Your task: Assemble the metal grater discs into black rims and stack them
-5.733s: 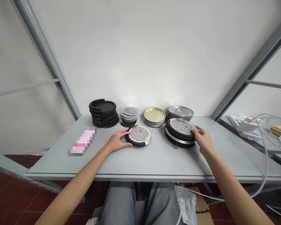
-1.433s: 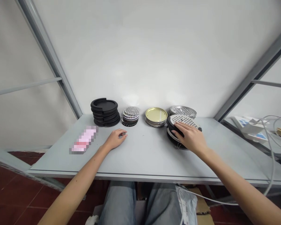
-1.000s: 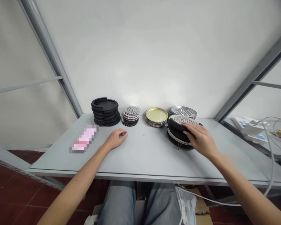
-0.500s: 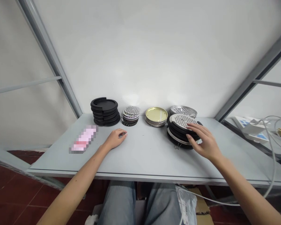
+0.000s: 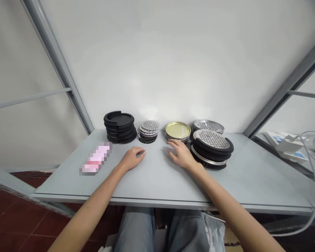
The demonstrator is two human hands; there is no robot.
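Observation:
My left hand (image 5: 133, 158) rests on the grey table (image 5: 147, 185) with its fingers curled loosely and nothing visible in them. Just in front of the gold discs (image 5: 177, 130), my right hand (image 5: 180, 154) is open and holds nothing. Right of it stands a stack of black rings with a perforated metal plate (image 5: 212, 139) on top. Behind that stack lie silvery perforated discs (image 5: 208, 126). Small patterned discs (image 5: 149, 132) are piled beyond my left hand. At the back left is a pile of black round holders (image 5: 120, 127).
A blurred pink item (image 5: 96, 158) lies at the table's left. Metal frame posts (image 5: 60, 66) flank both sides, with a white wall behind. White boxes (image 5: 287, 145) and looping cables (image 5: 313, 175) are at the right.
My right hand has moved left, away from the black stack with the perforated plate, to a spot before the gold discs. My left hand has stayed in place.

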